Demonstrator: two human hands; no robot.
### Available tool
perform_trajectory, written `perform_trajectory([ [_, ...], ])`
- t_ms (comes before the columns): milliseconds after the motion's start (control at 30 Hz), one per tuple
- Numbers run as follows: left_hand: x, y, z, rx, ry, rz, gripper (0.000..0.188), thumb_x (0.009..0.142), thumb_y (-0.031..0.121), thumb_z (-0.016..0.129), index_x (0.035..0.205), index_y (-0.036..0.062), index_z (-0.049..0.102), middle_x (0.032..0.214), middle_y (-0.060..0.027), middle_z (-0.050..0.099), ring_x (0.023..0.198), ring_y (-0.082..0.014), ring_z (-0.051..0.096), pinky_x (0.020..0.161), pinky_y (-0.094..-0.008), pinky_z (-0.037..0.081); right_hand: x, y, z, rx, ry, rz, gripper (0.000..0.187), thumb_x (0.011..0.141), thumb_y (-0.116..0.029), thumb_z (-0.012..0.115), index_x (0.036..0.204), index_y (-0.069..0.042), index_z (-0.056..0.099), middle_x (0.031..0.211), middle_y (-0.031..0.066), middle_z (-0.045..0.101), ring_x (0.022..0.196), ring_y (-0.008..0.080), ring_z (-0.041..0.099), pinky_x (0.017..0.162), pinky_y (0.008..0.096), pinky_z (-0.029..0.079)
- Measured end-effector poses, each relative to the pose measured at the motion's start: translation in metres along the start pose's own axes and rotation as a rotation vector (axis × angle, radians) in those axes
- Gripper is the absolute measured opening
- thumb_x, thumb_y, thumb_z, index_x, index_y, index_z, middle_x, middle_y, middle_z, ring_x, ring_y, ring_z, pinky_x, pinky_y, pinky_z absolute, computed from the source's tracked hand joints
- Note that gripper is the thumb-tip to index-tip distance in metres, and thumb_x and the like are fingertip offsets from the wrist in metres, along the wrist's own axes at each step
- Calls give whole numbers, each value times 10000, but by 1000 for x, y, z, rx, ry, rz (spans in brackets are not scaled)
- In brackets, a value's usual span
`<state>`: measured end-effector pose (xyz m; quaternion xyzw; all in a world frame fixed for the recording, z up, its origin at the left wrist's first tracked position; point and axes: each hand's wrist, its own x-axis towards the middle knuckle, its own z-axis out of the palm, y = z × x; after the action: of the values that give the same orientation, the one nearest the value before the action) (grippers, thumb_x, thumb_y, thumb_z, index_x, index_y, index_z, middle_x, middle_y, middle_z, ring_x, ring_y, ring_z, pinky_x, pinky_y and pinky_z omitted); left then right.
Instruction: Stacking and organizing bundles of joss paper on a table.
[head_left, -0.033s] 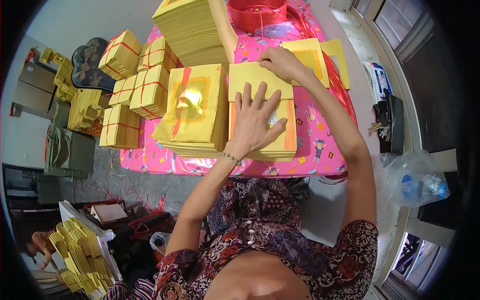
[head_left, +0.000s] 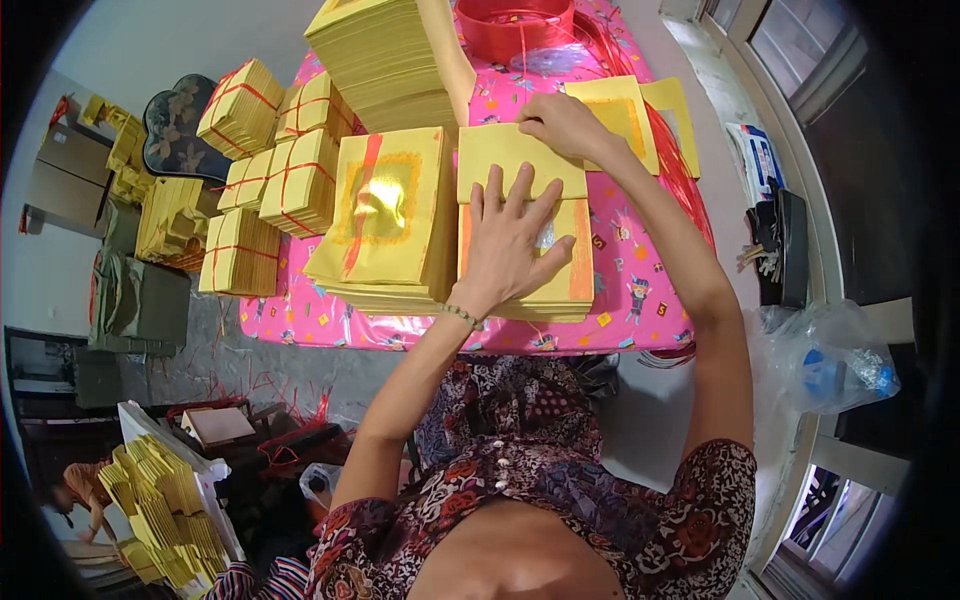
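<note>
A stack of yellow joss paper (head_left: 555, 292) lies near the table's front edge, with orange side bands and a silvery patch on its top sheet. Across its far half rests a plain yellow piece of paper (head_left: 500, 150). My left hand (head_left: 512, 245) presses flat on both, fingers spread. At the far right corner of the plain piece, my right hand (head_left: 562, 127) is closed with its fingers curled; what it grips is hidden. Just left stands another stack of joss paper (head_left: 428, 200), its top sheet showing a shiny gold square and a red stripe.
Bundles tied with red string (head_left: 298, 180) line the table's left side. A tall paper stack (head_left: 385, 75) and a red round tub (head_left: 515, 35) stand at the back. Loose sheets (head_left: 612, 115) and red strings (head_left: 680, 190) lie right. A person (head_left: 85, 495) is at far lower left.
</note>
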<state>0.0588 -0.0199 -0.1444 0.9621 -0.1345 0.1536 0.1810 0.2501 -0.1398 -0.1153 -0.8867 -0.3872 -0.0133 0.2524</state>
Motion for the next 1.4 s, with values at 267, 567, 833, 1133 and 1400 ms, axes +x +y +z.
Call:
perform_trajectory([
  [267,-2,5,-6,10,75,-4,662,840,542,615,1396,190,536,1392,-211,439,1343,-456,328,1093,-709,176,-7,-14,-4,-76,-56,68,244,949,-243,586,1043,-50,702,1068,123,667,1007,334,625,897,444,497],
  [567,-5,0,0,-11,129,24,659,820,553,639,1360,181,570,1381,-222,444,1313,-478,344,1080,-690,201,-16,2,11,-86,57,-28,233,950,-231,555,1002,-41,678,1034,129,652,995,326,624,870,464,495],
  [833,-1,-4,-6,-4,112,21,629,814,534,687,1358,230,604,1351,-258,468,1247,-494,376,1042,-567,303,-28,3,10,36,156,-38,308,1005,-251,527,1213,-53,640,1180,125,622,1123,324,588,959,416,483],
  [1133,-6,-5,-5,26,132,12,656,818,550,662,1379,219,585,1364,-260,461,1272,-511,361,1063,-609,308,-155,-54,0,-2,-16,-51,550,1031,-368,468,1482,-57,420,1573,133,359,1497,331,232,1205,537,182],
  [1400,-17,-12,-7,-8,74,-31,847,855,605,596,1466,43,430,1502,-308,359,1402,-564,244,1163,-593,214,-166,-54,3,-69,-75,-30,612,1040,-409,425,1550,-92,308,1637,113,226,1526,320,135,1210,553,152],
])
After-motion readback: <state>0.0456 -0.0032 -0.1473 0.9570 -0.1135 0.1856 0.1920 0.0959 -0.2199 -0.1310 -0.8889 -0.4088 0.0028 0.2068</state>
